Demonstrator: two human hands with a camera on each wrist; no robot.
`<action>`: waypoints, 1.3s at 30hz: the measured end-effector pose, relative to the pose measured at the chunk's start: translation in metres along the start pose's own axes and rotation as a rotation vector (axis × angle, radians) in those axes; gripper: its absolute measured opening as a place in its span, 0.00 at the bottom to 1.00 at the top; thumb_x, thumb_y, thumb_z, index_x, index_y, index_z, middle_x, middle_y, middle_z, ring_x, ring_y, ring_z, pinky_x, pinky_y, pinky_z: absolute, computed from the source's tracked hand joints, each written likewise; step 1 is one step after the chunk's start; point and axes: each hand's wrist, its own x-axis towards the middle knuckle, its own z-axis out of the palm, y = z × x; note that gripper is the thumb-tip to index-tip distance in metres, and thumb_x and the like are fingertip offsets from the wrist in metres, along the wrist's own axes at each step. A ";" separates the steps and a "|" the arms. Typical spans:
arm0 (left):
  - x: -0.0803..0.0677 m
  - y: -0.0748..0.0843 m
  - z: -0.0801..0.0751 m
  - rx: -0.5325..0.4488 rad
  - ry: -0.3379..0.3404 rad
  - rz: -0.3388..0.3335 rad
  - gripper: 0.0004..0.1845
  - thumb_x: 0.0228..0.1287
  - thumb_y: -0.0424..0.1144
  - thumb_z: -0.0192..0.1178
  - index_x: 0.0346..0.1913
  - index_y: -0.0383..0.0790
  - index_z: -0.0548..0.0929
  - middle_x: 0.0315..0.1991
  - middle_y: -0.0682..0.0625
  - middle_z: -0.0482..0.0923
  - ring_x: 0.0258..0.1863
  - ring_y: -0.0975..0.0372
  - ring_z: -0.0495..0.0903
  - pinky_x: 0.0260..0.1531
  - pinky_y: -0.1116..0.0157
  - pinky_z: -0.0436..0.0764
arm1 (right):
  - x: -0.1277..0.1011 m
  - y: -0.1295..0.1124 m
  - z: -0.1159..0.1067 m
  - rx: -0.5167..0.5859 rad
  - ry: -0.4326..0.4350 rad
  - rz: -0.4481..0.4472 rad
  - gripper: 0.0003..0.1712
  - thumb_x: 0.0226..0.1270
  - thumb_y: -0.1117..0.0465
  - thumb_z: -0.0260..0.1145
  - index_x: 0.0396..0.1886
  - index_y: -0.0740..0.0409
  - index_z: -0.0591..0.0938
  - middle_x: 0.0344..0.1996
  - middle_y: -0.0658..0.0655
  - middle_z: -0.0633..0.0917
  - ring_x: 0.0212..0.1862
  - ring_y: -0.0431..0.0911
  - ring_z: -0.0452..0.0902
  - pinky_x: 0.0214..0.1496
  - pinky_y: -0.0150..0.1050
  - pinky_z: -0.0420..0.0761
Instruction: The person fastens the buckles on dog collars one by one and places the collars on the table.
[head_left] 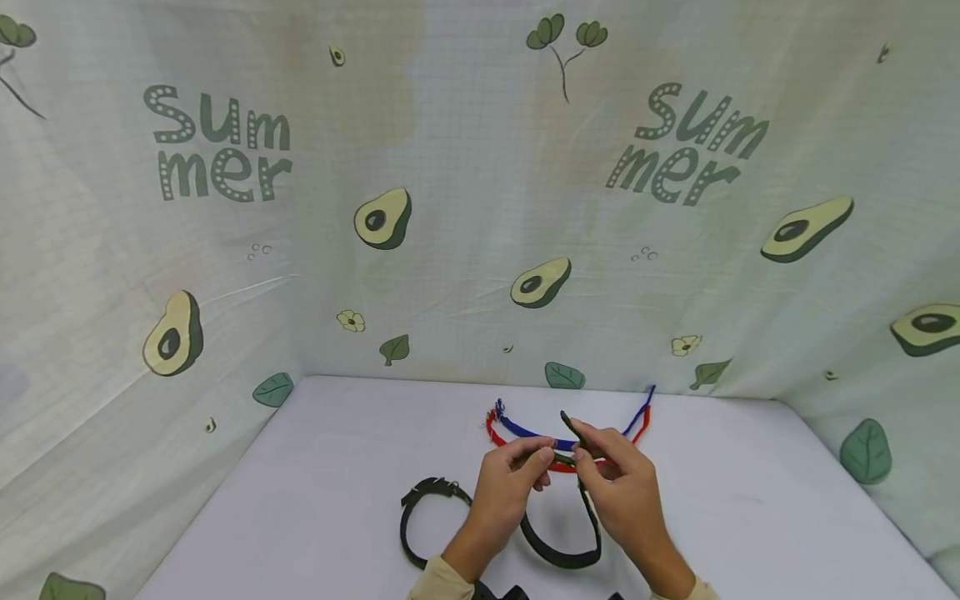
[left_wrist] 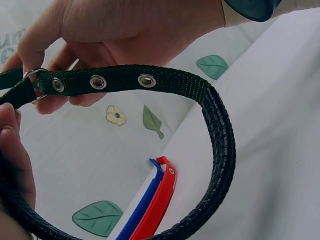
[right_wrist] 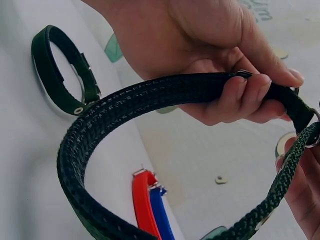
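Note:
Both hands hold a dark green webbing collar (head_left: 558, 557) above the table, its lower loop hanging between them. My left hand (head_left: 504, 490) grips one end of it, thumb and fingers pinched on the band near a metal ring (right_wrist: 314, 135). With the other end pinched between thumb and fingertips, my right hand (head_left: 624, 492) has a short strap tip (head_left: 568, 423) poking up past it. Metal eyelets (left_wrist: 146, 80) line the band in the left wrist view, and the band meets the ring there.
A second dark green collar (head_left: 403, 525) lies looped on the white table (head_left: 315, 500), left of the hands. Behind them lie a blue collar (head_left: 517, 428) and a red collar (head_left: 491, 429), side by side. A printed cloth (head_left: 465, 167) hangs along the table's back.

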 end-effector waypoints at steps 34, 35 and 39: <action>-0.002 0.005 0.001 -0.016 0.019 0.064 0.17 0.67 0.42 0.67 0.52 0.34 0.86 0.39 0.47 0.83 0.30 0.63 0.77 0.33 0.72 0.79 | 0.000 0.000 -0.001 -0.081 -0.003 -0.200 0.21 0.54 0.85 0.63 0.39 0.61 0.90 0.32 0.54 0.82 0.29 0.38 0.73 0.27 0.25 0.73; -0.002 0.005 0.001 -0.014 0.017 0.065 0.17 0.68 0.42 0.67 0.52 0.33 0.85 0.39 0.47 0.83 0.30 0.63 0.77 0.33 0.72 0.79 | 0.000 -0.001 -0.001 -0.083 -0.009 -0.199 0.21 0.55 0.84 0.64 0.40 0.60 0.90 0.32 0.54 0.82 0.29 0.38 0.73 0.27 0.26 0.74; -0.002 0.005 0.000 0.000 0.018 0.057 0.17 0.67 0.42 0.67 0.52 0.34 0.85 0.40 0.47 0.84 0.30 0.63 0.78 0.32 0.72 0.80 | -0.002 -0.001 -0.001 -0.086 -0.023 -0.189 0.21 0.58 0.81 0.65 0.43 0.57 0.90 0.34 0.51 0.82 0.30 0.38 0.74 0.27 0.27 0.75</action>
